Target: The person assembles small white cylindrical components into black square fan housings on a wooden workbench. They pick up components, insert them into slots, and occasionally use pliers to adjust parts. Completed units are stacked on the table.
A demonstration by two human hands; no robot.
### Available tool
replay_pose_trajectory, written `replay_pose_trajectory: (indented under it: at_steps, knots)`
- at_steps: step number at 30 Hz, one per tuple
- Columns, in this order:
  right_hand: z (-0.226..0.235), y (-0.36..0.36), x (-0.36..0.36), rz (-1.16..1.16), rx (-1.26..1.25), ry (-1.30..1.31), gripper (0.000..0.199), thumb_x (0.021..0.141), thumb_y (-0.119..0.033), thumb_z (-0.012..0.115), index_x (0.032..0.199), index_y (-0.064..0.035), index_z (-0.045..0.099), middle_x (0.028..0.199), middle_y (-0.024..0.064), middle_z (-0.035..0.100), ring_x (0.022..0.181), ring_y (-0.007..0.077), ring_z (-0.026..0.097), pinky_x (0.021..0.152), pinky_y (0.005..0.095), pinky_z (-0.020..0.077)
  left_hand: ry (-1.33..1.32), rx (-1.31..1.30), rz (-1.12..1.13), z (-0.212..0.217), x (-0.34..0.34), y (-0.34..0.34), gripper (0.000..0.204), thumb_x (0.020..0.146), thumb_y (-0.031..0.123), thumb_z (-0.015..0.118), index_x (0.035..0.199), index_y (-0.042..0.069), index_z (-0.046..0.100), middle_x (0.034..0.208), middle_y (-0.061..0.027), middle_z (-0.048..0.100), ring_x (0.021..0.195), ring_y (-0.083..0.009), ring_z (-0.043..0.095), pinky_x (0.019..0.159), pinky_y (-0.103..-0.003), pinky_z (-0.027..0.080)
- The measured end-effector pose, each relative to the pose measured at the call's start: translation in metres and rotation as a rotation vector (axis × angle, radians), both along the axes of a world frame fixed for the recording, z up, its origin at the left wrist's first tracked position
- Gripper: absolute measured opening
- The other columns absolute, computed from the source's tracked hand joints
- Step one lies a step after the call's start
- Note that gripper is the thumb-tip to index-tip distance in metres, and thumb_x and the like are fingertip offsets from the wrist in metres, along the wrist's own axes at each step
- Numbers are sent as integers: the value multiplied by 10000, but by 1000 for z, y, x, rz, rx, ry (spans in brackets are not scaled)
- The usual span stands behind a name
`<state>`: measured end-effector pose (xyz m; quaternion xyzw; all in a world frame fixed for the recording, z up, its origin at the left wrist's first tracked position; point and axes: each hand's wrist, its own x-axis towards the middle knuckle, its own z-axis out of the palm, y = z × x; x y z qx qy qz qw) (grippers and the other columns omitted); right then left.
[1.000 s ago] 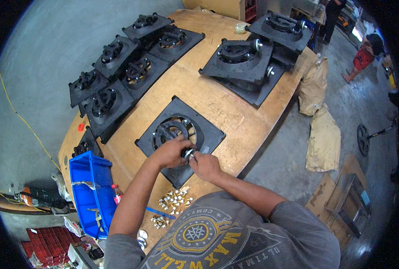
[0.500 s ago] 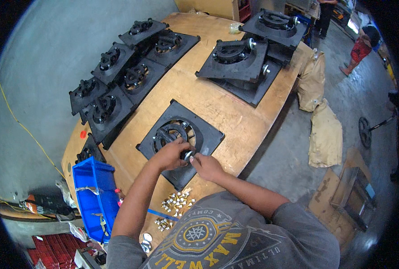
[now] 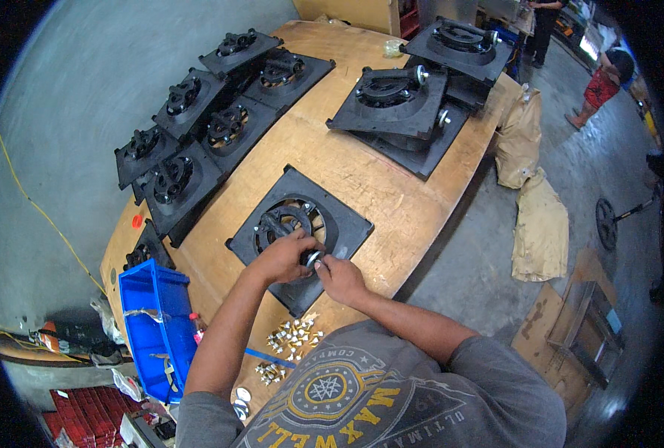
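In front of me on the wooden table [image 3: 392, 224] lies a black square burner unit [image 3: 347, 216] with a round opening and a ring inside it. A black tube runs from the ring toward me, ending in a silvery disc-shaped fitting [image 3: 313, 259]. My left hand [image 3: 283, 257] is curled around this tube end, its fingers beside the disc. From the right, my right hand [image 3: 341, 279] pinches at the face of the fitting, and its fingertips hide whatever small part is there. Small brass-coloured fittings with pale ends [image 3: 295, 334] lie in a loose pile close to my body.
Similar black units [image 3: 179, 187] stand stacked along the left side, with more [image 3: 392, 101] at the far right. A blue plastic bin [image 3: 153, 328] and a small bottle [image 3: 196, 325] are at the near left. Brown sacks [image 3: 537, 224] hang beyond the right edge. Two people are farther off.
Both hands stay at the tube end in nearly the same pose. The whole view has shifted very slightly; nothing on the table has visibly moved.
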<state>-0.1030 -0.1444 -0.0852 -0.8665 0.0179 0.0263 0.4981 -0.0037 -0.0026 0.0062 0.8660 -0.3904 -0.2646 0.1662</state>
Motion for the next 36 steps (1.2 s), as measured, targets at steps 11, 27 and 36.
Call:
replay_pose_trajectory:
  at_steps: [11, 27, 36]
  knots:
    - [-24, 11, 0, -74, 981, 473, 278, 988, -292, 513, 854, -61, 591, 633, -17, 487, 520, 113, 447, 464, 286, 376, -36, -13, 0, 0, -5, 4, 569, 652, 87, 800, 1185, 121, 606, 1116, -151, 544, 1032, -359, 590, 863, -413, 497]
    - [87, 14, 66, 338, -489, 99, 544, 833, -306, 646, 1237, 28, 501, 1083, 249, 647, 1019, 395, 632, 871, 485, 507, -111, -423, 975, -46, -232, 145, 376, 734, 105, 751, 1084, 10, 650, 1028, -154, 668, 810, -252, 662, 766, -360, 528]
    - [71, 32, 122, 475, -611, 84, 494, 776, -259, 655, 1177, 17, 570, 1086, 234, 659, 1049, 363, 635, 889, 466, 506, -75, -412, 1276, -25, -324, 132, 353, 845, 175, 655, 1174, 44, 639, 1057, -179, 685, 960, -297, 663, 839, -374, 525]
